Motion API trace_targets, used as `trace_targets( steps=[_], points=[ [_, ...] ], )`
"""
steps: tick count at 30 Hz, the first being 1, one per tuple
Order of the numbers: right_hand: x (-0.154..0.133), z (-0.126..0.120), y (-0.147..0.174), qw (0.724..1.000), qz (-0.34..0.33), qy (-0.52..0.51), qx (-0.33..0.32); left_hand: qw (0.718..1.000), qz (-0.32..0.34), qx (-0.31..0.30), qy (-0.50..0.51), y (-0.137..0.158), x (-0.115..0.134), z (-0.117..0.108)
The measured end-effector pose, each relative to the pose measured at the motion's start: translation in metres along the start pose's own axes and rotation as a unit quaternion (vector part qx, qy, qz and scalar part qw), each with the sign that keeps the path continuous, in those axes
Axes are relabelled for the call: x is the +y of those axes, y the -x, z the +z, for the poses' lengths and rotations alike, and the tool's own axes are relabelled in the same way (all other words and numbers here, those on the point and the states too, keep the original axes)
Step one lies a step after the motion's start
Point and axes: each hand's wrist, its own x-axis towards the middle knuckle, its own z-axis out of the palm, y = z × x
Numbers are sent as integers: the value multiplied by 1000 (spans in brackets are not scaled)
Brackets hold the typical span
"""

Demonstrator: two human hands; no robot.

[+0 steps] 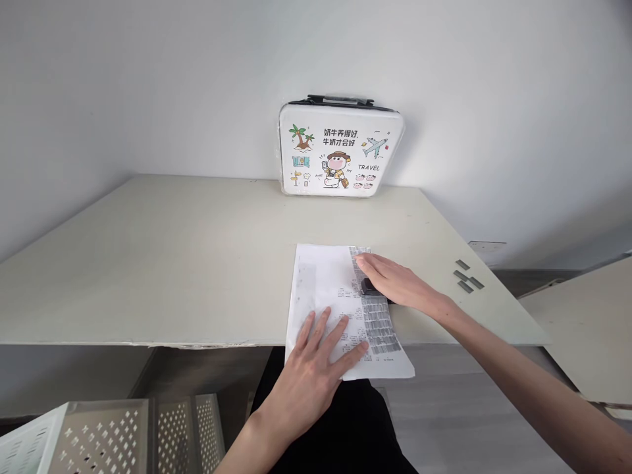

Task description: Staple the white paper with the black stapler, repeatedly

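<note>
Paper (323, 273), white and printed in small dark characters, lies flat at the near side of the pale desk (197, 263), right of its middle, its near end reaching past the desk's edge. Down its right side runs a grey band (382, 329) of dense, barcode-like marks set in stacked rows; beyond the band's near end a line or two of print shows bare. The near right corner flares out to the right, and the paper's left part is mostly blank with a faint grey patch. I cannot read the print at this size.

My left hand (313, 372) is spread open on the near part of the paper, fingers apart, pressing on it and gripping nothing. My right hand (392, 283) is closed over a black hand tool (370, 288) on the grey band; its fingers are partly hidden, so I cannot tell how tight that hold is.

At the far side a white case (340, 151) stands against the wall (197, 85), with "奶牛养得好, 牛奶才会好" and "TRAVEL" around a cartoon cow in a brown hat. Palm trees, an airplane and small pink cow heads surround it. Four grey strips (465, 276) lie at the desk's right.
</note>
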Motion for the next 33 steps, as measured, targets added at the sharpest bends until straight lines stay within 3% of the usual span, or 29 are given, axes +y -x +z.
trace_targets(
  steps=[14, 33],
  points=[
    [-8, 7, -3, 996, 30, 83, -10, 1000, 7, 13, -13, -1, 1, 1],
    [-7, 29, -8, 960, 22, 277, 27, 1000, 5, -5, -9, 0, 2, 2]
  ],
)
